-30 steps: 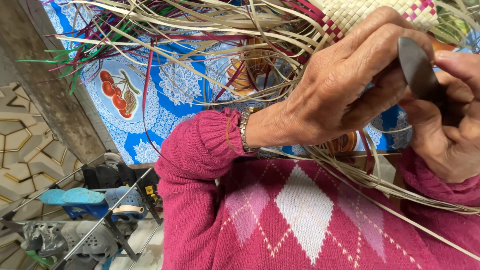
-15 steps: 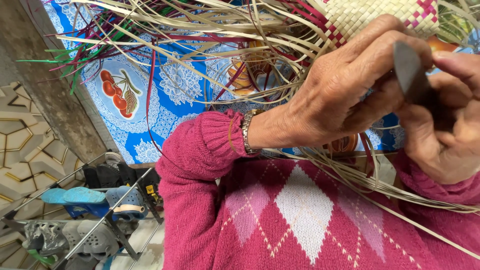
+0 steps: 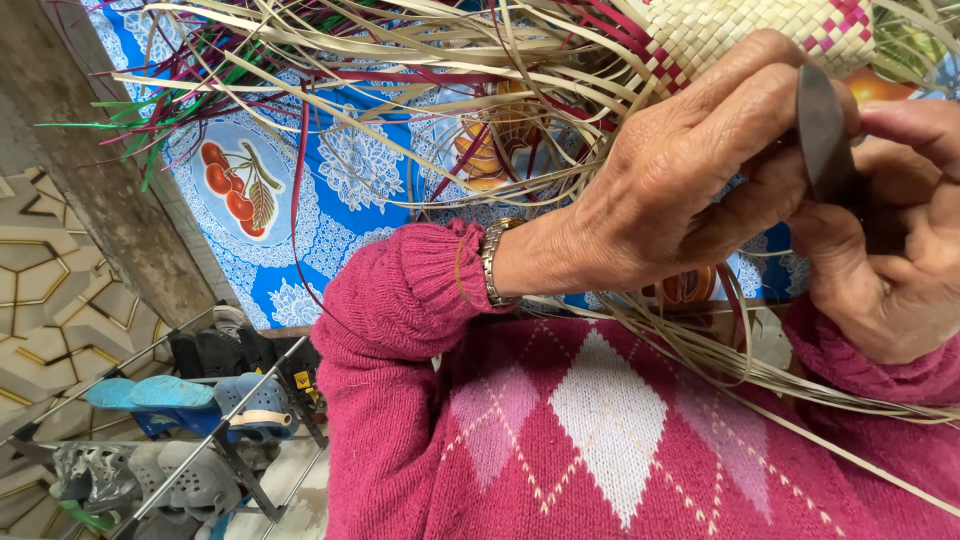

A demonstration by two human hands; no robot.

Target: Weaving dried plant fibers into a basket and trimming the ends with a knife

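Both hands meet at about 3 o'clock in the view. The left hand [image 3: 690, 190] has its fingers [image 3: 745, 75] curled shut over the top of a dark flat blade [image 3: 820, 135], thumb tucked under, so the blade's lower end is hidden between the two hands. The right hand [image 3: 890, 250] is closed around that lower part too, with its fingers [image 3: 920, 125] folded over from the right edge. Can't tell exactly where one grip ends and the other begins, they overlap.

Right above the knuckles, at 1 o'clock, sits the weave [image 3: 745, 35], a pale checked mat with pink squares, touching the left fingertips. From it a mess of loose strips [image 3: 400, 60] fans out toward 10 and 11 o'clock, mostly straw-coloured with some red and green ones mixed in. More strips [image 3: 800, 385] run under the hands down toward 4 o'clock, across the lap.

A metal watch [image 3: 490, 262] is on the left wrist, then the pink sweater [image 3: 600, 440] with its pale diamond pattern fills 6 o'clock. Behind the strips is a blue cloth [image 3: 300, 210] with white lace print and red fruit. At 8 o'clock a wire rack [image 3: 230, 480] holds shoes [image 3: 170, 395], and a tiled floor [image 3: 50, 300] shows at 9 o'clock.
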